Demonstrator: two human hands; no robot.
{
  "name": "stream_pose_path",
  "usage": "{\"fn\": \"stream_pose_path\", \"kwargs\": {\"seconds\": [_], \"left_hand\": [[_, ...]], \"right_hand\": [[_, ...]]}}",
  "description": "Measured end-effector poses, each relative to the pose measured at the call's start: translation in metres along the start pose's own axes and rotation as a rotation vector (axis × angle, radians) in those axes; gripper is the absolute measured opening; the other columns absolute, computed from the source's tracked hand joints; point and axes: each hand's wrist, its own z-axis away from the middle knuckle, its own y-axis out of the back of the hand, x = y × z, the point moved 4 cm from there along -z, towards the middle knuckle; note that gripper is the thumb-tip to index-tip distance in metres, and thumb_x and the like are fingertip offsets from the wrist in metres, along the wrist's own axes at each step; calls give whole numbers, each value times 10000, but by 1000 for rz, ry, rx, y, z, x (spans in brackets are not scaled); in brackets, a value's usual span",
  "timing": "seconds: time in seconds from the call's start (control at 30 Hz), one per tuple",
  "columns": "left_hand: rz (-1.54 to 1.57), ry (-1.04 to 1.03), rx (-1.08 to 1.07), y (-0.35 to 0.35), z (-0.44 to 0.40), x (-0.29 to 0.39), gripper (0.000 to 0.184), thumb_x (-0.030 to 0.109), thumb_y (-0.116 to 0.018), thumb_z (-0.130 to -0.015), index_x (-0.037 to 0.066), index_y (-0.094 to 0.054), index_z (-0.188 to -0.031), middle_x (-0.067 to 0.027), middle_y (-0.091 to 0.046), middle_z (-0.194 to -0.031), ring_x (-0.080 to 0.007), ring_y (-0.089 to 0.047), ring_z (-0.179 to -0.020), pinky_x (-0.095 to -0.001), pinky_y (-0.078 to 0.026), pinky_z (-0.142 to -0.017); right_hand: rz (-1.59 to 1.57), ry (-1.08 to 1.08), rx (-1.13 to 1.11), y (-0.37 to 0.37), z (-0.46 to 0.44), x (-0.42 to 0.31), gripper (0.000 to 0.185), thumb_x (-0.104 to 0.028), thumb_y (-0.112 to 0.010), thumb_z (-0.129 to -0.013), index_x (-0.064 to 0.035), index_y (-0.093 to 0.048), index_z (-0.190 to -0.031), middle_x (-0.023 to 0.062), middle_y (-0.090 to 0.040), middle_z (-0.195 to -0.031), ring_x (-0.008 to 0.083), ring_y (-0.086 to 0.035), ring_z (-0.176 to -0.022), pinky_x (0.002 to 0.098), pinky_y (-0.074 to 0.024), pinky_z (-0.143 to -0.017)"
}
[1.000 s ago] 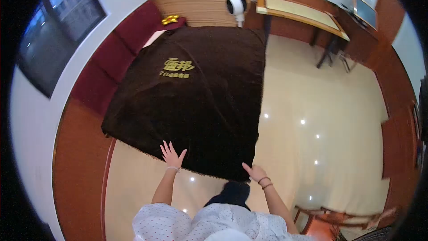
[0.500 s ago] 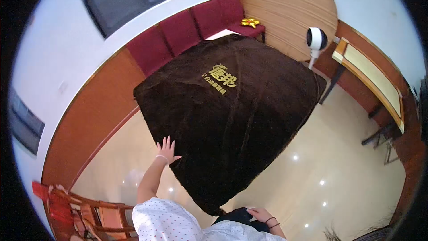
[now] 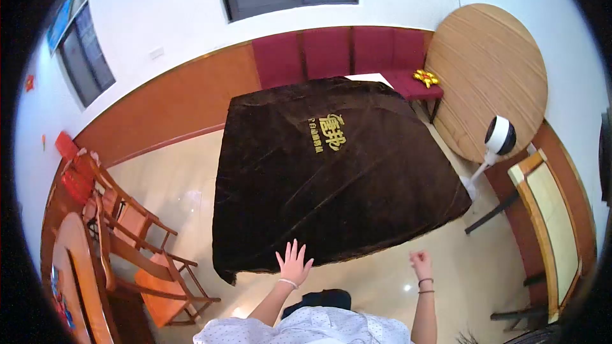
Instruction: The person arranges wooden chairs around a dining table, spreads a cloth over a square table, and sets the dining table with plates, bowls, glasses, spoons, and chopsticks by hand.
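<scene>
A dark brown plush cover (image 3: 344, 197) with yellow Chinese lettering (image 3: 328, 132) is draped over a table in front of me. My left hand (image 3: 294, 266) lies on or just over its near edge, fingers spread and palm down. To the right, my right hand (image 3: 421, 264) is held out beyond the near edge, apart from the cover, its fingers curled in and nothing visible in them. A light band circles my left wrist, dark ones my right.
Wooden chairs (image 3: 159, 280) stand at the left, one with red bags (image 3: 78, 178). Maroon chairs (image 3: 326, 51) line the far wall, with a gold ornament (image 3: 426, 78) on one. A round wooden tabletop (image 3: 491, 76) leans in the corner behind a white fan (image 3: 500, 135). A framed panel table (image 3: 548, 236) is at right.
The view has swung left and the covered table now appears turned. My right hand has gone from beside my dark-clothed leg out to the right. The left hand stays spread at the cover's edge.
</scene>
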Motion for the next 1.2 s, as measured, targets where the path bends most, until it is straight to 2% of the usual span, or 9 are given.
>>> {"fn": "stream_pose_path", "kwargs": {"seconds": [0.2, 0.37, 0.57, 0.63, 0.77, 0.9, 1.0, 1.1, 1.2], "left_hand": [[-32, 377, 111, -9, 4, 39, 475, 381, -460, -781, 84, -425, -1151, -153, -210, -1322, -319, -145, -1232, -605, -106, -913], [64, 670, 273, -34, -10, 71, 522, 367, -510, -751, 31, -413, -1138, -231, -143, -1321, -377, -93, -1232, -603, -132, -909], [-5, 972, 419, -46, -35, 111, 597, 327, -507, -772, 0, -292, -1223, -246, -46, -1332, -396, -51, -1231, -553, -167, -929], [-55, 1029, 434, -54, -38, 113, 594, 320, -497, -781, 13, -273, -1237, -250, -41, -1330, -405, -65, -1225, -551, -173, -929], [-21, 1141, 402, -71, -42, 126, 595, 323, -483, -788, 50, -243, -1259, -252, -43, -1329, -404, -114, -1216, -541, -200, -928], [141, 1192, 475, -97, -43, 152, 579, 321, -429, -818, 52, -201, -1276, -271, -152, -1300, -399, -199, -1192, -469, -243, -945], [423, 1268, 435, -109, -40, 181, 598, 321, -436, -811, 20, -193, -1267, -289, -327, -1202, -402, -364, -1086, -412, -314, -907], [562, 1276, 199, -131, -43, 202, 588, 330, -451, -791, -23, -265, -1224, -295, -398, -1135, -401, -420, -1031, -404, -353, -873], [633, 1286, 285, -153, -55, 225, 663, 394, -447, -786, -80, -251, -1205, -294, -354, -1179, -389, -360, -1100, -385, -304, -927]], "right_hand": [[502, 387, 312, 87, -155, -63, 373, -156, -542, -762, -18, -418, -1086, 169, -447, -1102, 299, -440, -988, 373, -384, -818], [845, 227, 243, 110, -249, -53, 413, -239, -469, -803, -217, -375, -1204, 129, -285, -1287, 295, -261, -1183, 483, -254, -921], [1078, 327, 182, 148, -270, -26, 404, -304, -413, -834, -256, -343, -1229, 127, -343, -1250, 308, -346, -1126, 491, -312, -865], [699, 192, 48, 165, -273, -11, 403, -292, -400, -845, -243, -328, -1239, 152, -452, -1140, 359, -445, -1004, 424, -387, -796], [554, 578, 10, 184, -283, 1, 348, -239, -387, -858, -199, -387, -1204, 237, -528, -947, 381, -513, -821, 410, -415, -700], [512, 762, -51, 194, -288, -1, 317, -234, -383, -860, -178, -422, -1170, 246, -550, -800, 390, -522, -707, 419, -416, -611], [797, 556, -103, 209, -306, 22, 289, -214, -396, -857, -164, -439, -1138, 214, -543, -636, 369, -521, -578, 421, -388, -506], [882, 285, -191, 221, -324, 47, 336, -189, -445, -834, -157, -404, -1166, 209, -566, -703, 336, -549, -637, 391, -418, -567], [664, 596, -208, 215, -325, 16, 420, -163, -492, -803, -88, -358, -1194, 214, -444, -1015, 335, -456, -906, 376, -369, -763]]}}
